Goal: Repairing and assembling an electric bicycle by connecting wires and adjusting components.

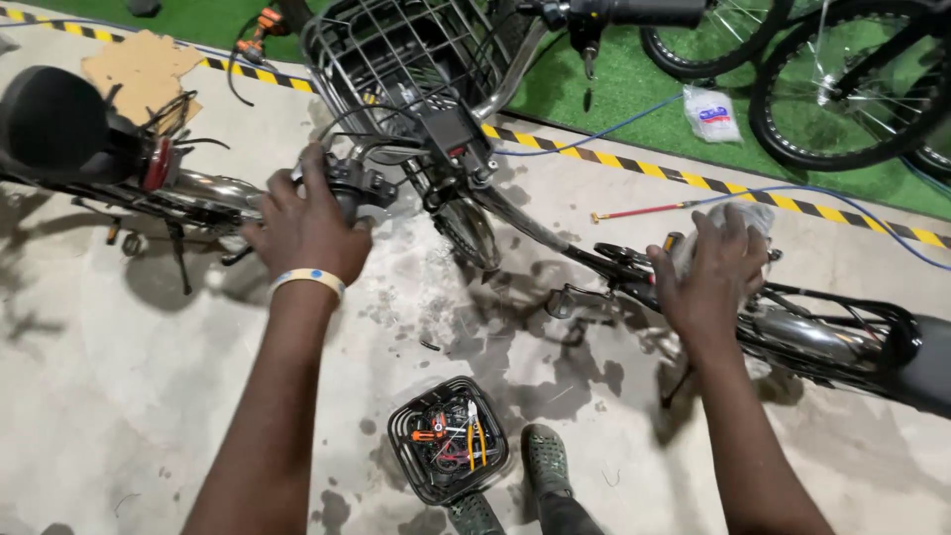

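Concrete floor, stained with dark wet patches, runs up to a yellow-black striped tape line; green turf beyond it.

Head view: left hand, grip closed around the handlebar end of a bicycle lying across the floor, pale wristband on that arm. Wire front basket just above the handlebar. Right hand, well apart from the left, grip closed on a whitish cloth pressed against the bike frame near the rear.

Small black basket of tools on the floor between the arms, beside a green shoe. Open floor lies lower left; second bicycle saddle crowds the upper left edge, wheels the upper right.
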